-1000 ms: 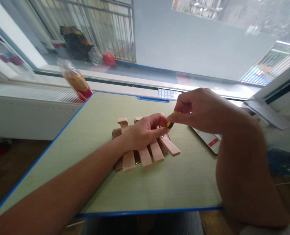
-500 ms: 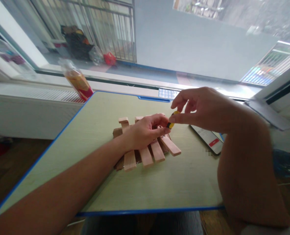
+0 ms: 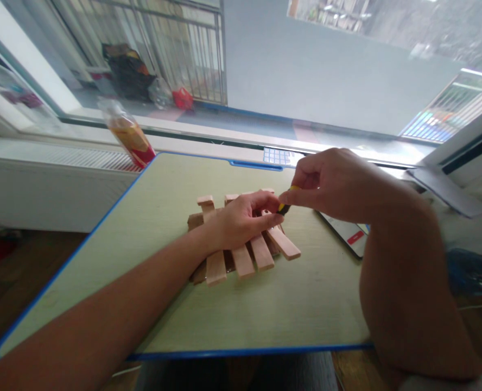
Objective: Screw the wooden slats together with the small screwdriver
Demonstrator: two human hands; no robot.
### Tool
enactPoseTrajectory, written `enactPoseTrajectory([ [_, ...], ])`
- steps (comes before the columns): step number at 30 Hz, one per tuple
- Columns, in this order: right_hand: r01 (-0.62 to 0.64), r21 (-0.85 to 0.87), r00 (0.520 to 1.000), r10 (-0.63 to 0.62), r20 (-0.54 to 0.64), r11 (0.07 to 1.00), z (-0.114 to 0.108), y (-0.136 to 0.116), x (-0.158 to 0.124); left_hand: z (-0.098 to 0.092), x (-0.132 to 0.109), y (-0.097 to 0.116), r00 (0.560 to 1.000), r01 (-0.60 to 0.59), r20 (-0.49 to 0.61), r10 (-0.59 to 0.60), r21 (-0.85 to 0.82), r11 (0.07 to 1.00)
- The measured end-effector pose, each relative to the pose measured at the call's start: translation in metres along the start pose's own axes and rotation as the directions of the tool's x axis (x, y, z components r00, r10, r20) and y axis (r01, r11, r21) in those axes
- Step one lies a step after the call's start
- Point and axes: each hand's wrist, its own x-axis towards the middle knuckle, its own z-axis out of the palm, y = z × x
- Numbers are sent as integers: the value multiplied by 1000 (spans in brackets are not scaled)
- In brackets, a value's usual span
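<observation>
Over a small assembly of light wooden slats (image 3: pixel 243 262), my left hand (image 3: pixel 241 220) rests palm down, its thumb and forefinger closed about the lower end of a short yellow-and-black screwdriver (image 3: pixel 284 208). My right hand (image 3: pixel 326 182) comes in from the right and pinches the upper part of the handle, fingers curled. The tool is tilted, and its tip is hidden by my left fingers. Brown cross pieces (image 3: pixel 195 220) lie under the slats. A small dark spot shows on the rightmost slat, beside my left thumb.
The pale table (image 3: pixel 298 309) has a blue rim. A phone (image 3: pixel 347 233) lies partly behind my right forearm. A bottle with a red and yellow label (image 3: pixel 131 138) stands past the back left corner, by the radiator (image 3: pixel 54 184). A window is behind the table.
My right fingers, which were lifted and spread, have curled in around the screwdriver handle. The handle has tilted slightly to the right. My left hand and the slats have stayed put.
</observation>
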Motion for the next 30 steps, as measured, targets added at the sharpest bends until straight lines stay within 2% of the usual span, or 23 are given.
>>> enactPoseTrajectory([
  [10, -17, -23, 1000, 17, -9, 1000, 3, 1, 3, 3, 2, -3, 1000, 3, -1, -3, -109, 994],
  [19, 152, 149, 987, -158, 34, 977, -8, 5, -7, 0, 2, -4, 1000, -13, 8, 13, -66, 998],
  [26, 148, 105, 989, -150, 9, 983, -4, 5, -4, 0, 0, -4, 1000, -19, 19, 20, -44, 999],
  [30, 93, 77, 996, -94, 8, 993, -3, 3, -2, 1, -1, -5, 1000, -15, 13, 15, -43, 999],
])
